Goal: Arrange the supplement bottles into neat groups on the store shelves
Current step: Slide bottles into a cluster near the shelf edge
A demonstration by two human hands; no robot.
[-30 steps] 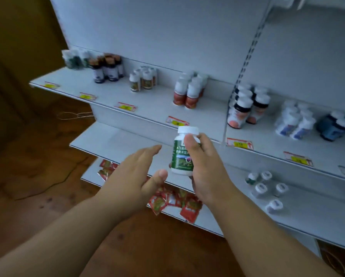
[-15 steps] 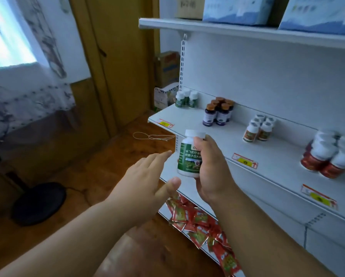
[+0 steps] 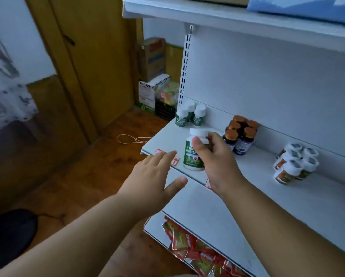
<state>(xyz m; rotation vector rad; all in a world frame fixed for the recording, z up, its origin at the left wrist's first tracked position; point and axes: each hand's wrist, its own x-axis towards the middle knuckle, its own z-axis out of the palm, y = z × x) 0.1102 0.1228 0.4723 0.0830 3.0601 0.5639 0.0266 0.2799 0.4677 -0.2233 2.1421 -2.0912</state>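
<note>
My right hand (image 3: pixel 217 162) grips a white-capped bottle with a green label (image 3: pixel 192 154), upright, over the left end of the white shelf (image 3: pixel 247 172). My left hand (image 3: pixel 153 176) hovers flat just left of it, fingers straight, holding nothing. Three matching green-label bottles (image 3: pixel 189 116) stand at the shelf's back left corner. Right of them is a cluster of dark bottles with brown caps (image 3: pixel 239 134). Farther right stand several white-capped bottles with orange-green labels (image 3: pixel 295 164).
Red sachets (image 3: pixel 193 248) lie piled on the lowest shelf. An upper shelf (image 3: pixel 227 19) carries boxes. Cardboard boxes (image 3: pixel 153 56) stand in the corner beside a wooden door (image 3: pixel 99 56). A cord loop (image 3: pixel 131 139) lies on the wooden floor, and a dark round object (image 3: pixel 9 234) sits at bottom left.
The view swung left along the shelf and closer. My right hand carried the green-label bottle toward the shelf's left end, nearer the matching bottles. My left hand stayed flat beside it.
</note>
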